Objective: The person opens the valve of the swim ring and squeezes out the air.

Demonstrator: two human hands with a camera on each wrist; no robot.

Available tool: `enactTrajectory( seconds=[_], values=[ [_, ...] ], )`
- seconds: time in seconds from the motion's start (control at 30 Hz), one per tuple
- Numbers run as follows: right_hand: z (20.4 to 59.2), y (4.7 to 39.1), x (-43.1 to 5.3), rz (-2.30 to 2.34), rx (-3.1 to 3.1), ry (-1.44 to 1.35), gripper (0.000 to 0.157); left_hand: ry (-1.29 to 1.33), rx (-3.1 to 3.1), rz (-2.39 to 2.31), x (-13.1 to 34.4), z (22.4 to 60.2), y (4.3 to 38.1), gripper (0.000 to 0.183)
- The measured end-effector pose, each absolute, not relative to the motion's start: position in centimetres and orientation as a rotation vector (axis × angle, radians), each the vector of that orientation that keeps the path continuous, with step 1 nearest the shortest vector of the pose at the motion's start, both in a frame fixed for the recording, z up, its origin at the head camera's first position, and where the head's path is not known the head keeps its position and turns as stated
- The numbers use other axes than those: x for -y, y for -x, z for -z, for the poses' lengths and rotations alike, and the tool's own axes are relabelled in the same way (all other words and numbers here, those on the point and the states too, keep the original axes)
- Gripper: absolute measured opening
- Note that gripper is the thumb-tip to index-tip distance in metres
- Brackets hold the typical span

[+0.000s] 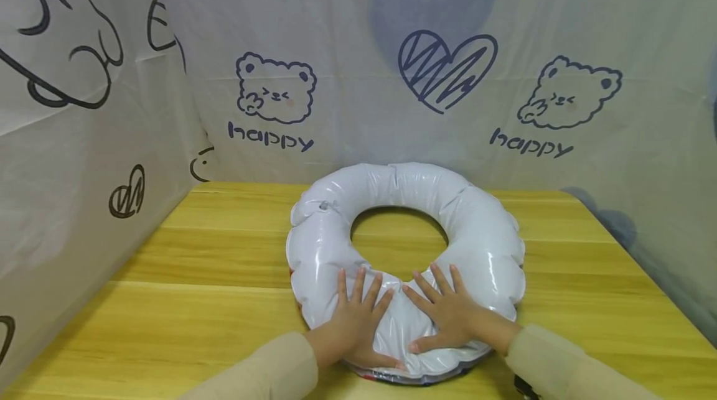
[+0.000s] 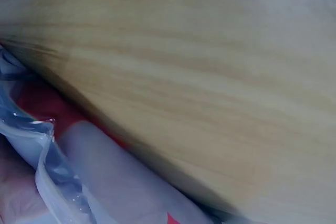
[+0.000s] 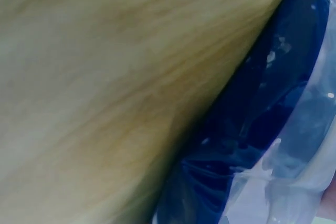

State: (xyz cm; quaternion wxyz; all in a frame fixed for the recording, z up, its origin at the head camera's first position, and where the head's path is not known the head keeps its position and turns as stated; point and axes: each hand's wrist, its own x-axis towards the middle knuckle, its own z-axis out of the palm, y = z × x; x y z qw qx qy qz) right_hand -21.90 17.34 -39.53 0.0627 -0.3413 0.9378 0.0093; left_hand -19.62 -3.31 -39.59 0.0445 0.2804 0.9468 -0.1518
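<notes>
A white inflatable swim ring [image 1: 482, 232] lies flat on the wooden table, puffed out around most of its loop. Its near part looks softer and wrinkled under both hands. My left hand [image 1: 358, 319] presses on the near left part with fingers spread. Beside it, my right hand [image 1: 448, 313] presses on the near right part, fingers also spread. A small valve [image 1: 323, 205] shows at the ring's upper left. In the left wrist view the ring's underside [image 2: 115, 171] is white and red; in the right wrist view its side [image 3: 247, 108] is dark blue.
The wooden table [image 1: 196, 300] extends around the ring on both sides. Behind and to the left hangs a pale cloth [image 1: 347, 76] printed with bears, hearts and the word happy. A small dark object [image 1: 525, 387] shows under the right sleeve.
</notes>
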Motion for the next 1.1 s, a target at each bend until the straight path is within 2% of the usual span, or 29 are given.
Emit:
enactTrajectory(
  seconds=[0.67, 1.1],
  values=[
    [38.4, 22.2, -16.1, -0.127, -2.775, 0.893, 0.097, -0.785, -2.868, 0.576, 2.9, 38.5, 19.8, 0.107],
    [39.5, 21.8, -16.5, -0.132, -2.837, 0.945, 0.098, -0.759, -2.826, 0.562, 2.8, 39.2, 19.8, 0.108]
  ],
)
